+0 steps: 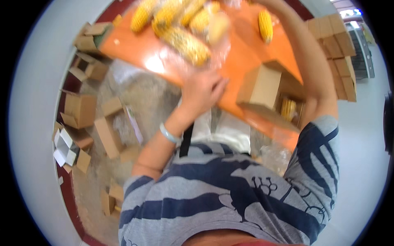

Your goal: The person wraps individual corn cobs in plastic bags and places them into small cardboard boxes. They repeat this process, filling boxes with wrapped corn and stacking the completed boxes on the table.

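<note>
My left hand (201, 90), with a pale bangle (168, 134) at its wrist, is over the near edge of the orange tabletop (243, 49). Its fingers are curled; blur hides whether they pinch the clear plastic beside them. Just beyond the knuckles lies a corn cob (186, 46) in shiny clear wrapping. More yellow cobs (167, 13) are grouped behind it, some wrapped. A single cob (265, 26) lies farther right. My right forearm (307, 52) reaches away over the table's right side, and its hand is beyond the top edge of the picture.
An open cardboard box (261, 87) stands on the table at right, with corn (288, 109) inside. Stacked cartons (335, 46) are by the right wall. Several open boxes (78, 110) litter the floor at left. Crumpled clear plastic (275, 156) is beside me at right.
</note>
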{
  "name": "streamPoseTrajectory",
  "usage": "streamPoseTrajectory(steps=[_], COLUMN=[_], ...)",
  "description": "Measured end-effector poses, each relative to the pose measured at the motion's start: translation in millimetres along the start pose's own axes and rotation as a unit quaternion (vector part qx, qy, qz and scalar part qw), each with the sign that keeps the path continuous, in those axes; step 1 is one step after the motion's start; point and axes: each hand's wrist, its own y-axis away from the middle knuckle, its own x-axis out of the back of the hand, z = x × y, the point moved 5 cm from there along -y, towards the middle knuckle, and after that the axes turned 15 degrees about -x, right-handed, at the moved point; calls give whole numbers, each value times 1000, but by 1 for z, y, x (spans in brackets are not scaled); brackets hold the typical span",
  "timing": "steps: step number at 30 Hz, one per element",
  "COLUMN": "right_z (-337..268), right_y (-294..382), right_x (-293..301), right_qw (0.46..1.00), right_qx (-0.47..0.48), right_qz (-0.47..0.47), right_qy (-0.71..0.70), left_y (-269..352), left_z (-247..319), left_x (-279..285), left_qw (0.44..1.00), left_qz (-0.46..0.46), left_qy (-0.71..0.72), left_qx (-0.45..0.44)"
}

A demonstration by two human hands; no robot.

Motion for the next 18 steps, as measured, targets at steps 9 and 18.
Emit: streamPoseTrajectory(steps=[9, 18], right_z=[-106, -32], right_y=[188, 258], right_x=[-47, -50], right_qw=[992, 982], right_qx=[97, 144], right_qz=[-44, -102], right_qy=[68, 74], left_y=[12, 112], left_z=[-10, -40], left_x=[-10, -19], left_qw=[996, 912], left_qz=[50, 186], left_qy=[-35, 326], left_qx=[-64, 164])
